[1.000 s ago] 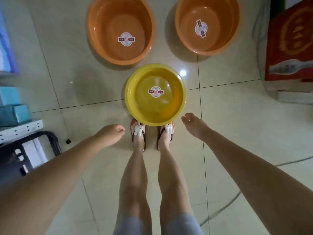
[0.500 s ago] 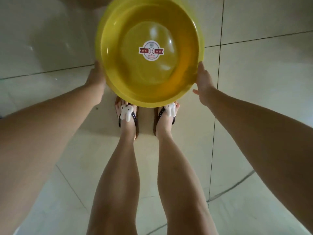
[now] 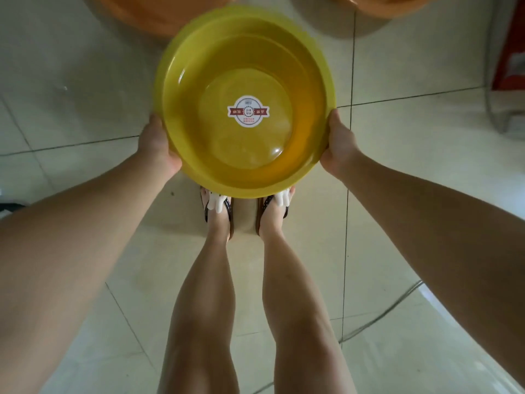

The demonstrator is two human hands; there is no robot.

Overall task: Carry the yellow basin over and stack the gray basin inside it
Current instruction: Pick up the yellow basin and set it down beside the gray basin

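Observation:
The yellow basin [image 3: 306,89], round with a red and white sticker on its bottom, is held up off the tiled floor in front of me, above my feet. My left hand [image 3: 155,143] grips its left rim and my right hand [image 3: 339,145] grips its right rim. The basin is empty and tilts slightly toward me. No gray basin is in view.
Two orange basins lie on the floor at the top edge, one at the left [image 3: 159,12] and one at the right [image 3: 389,7]. A red box [image 3: 511,52] stands at the right edge. My legs and sandalled feet [image 3: 217,214] are below the basin.
My hands went from empty beside the basin on the floor to gripping its two sides. The basin has been lifted and now sits nearer to me, above my toes.

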